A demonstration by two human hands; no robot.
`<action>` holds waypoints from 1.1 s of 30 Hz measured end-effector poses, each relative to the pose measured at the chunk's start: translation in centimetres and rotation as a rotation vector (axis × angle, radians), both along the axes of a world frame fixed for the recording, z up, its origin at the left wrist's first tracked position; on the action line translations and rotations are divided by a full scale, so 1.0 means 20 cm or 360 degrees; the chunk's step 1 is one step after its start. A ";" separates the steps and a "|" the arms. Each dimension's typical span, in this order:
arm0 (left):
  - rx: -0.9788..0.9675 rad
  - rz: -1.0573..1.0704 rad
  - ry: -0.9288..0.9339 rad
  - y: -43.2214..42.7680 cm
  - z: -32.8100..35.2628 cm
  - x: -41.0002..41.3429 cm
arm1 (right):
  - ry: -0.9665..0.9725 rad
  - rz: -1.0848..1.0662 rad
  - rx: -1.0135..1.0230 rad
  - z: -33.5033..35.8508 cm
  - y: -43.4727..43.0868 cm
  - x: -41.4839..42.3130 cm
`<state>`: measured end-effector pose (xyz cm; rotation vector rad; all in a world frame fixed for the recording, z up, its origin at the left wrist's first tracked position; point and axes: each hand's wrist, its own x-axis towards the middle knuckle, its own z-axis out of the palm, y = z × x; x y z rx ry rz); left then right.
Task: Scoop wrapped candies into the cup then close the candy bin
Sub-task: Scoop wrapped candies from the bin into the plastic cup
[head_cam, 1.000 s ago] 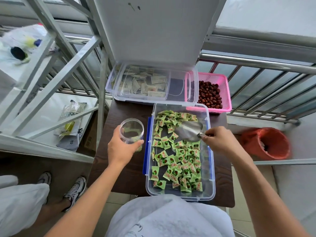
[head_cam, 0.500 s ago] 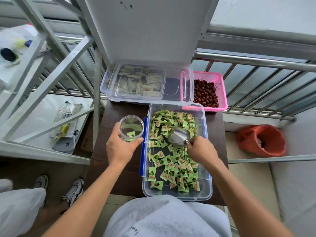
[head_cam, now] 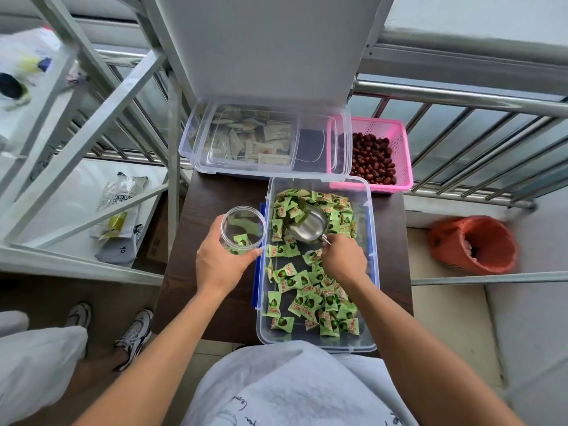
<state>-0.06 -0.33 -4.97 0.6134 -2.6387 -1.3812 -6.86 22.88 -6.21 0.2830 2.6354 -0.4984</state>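
Observation:
A clear plastic candy bin point(head_cam: 372, 265) with blue clips stands open on a dark table, holding several green wrapped candies point(head_cam: 307, 299). My left hand point(head_cam: 219, 265) grips a clear cup point(head_cam: 242, 230) just left of the bin; a few candies lie inside it. My right hand point(head_cam: 342, 259) is inside the bin, holding the handle of a metal scoop point(head_cam: 307, 224). The scoop's mouth points to the far end and rests among the candies; it looks empty.
A second clear bin point(head_cam: 341, 142) with pale packets sits behind, its lid raised. A pink basket point(head_cam: 399, 139) of red dates is at the back right. A metal railing runs behind, an orange basket point(head_cam: 473, 244) lies right, and another person's shoes point(head_cam: 133, 336) are left.
My right hand has moved the scoop from the bin's right side leftward and down into the candies near the far end. The cup has stayed in my left hand.

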 end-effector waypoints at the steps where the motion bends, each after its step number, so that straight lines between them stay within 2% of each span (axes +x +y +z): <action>1: -0.0008 -0.0005 -0.0001 0.00 0.00 0.00 | -0.0022 -0.0053 -0.0077 -0.01 0.01 0.00; 5: -0.0027 -0.0041 -0.0005 0.00 -0.02 -0.01 | -0.0106 -0.0172 -0.0402 -0.03 0.09 0.00; 9: -0.0043 -0.0042 -0.0035 -0.02 -0.04 -0.01 | -0.0073 -0.0164 -0.0560 -0.01 0.15 0.03; 19: -0.0082 -0.0108 0.0004 -0.02 -0.03 -0.01 | 0.0145 -0.0075 -0.0576 0.13 0.23 0.03; 26: -0.0095 -0.0119 0.0023 -0.02 -0.03 -0.01 | 0.0192 -0.0029 -0.0556 0.23 0.32 0.04; 33: -0.0089 -0.0127 -0.0009 -0.03 -0.03 -0.01 | 0.0202 0.0290 -0.0628 0.46 0.32 0.02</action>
